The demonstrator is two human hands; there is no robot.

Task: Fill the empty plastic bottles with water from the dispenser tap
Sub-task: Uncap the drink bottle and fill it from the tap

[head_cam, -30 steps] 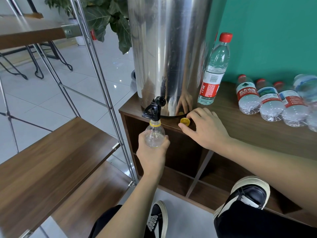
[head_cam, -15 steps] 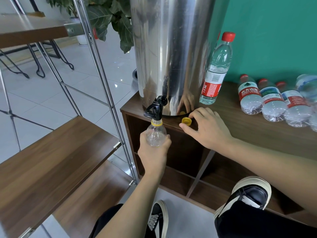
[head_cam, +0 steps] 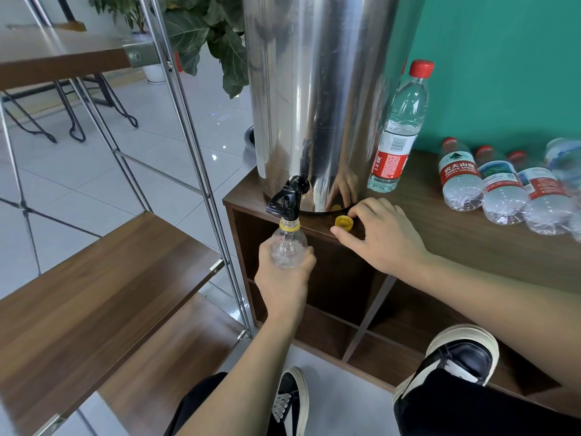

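A tall steel water dispenser (head_cam: 314, 89) stands on a brown wooden cabinet (head_cam: 471, 243). Its black tap (head_cam: 286, 198) juts over the cabinet's front edge. My left hand (head_cam: 283, 281) grips a clear plastic bottle (head_cam: 287, 247) with a yellow neck ring, its open mouth right under the tap's spout. I see no water stream. The bottle's yellow cap (head_cam: 343, 222) lies on the cabinet top. My right hand (head_cam: 383, 237) rests there, thumb and forefinger on either side of the cap; I cannot tell whether they touch it.
A red-capped bottle (head_cam: 399, 130) stands upright right of the dispenser. Several more bottles (head_cam: 460, 180) lie on their sides further right. A metal-framed wooden shelf rack (head_cam: 94, 278) is close on the left. My shoes (head_cam: 462, 357) are below, and a plant (head_cam: 204, 33) behind.
Only the view has shifted slightly. Both hands, the bottle and the cap stay where they were.
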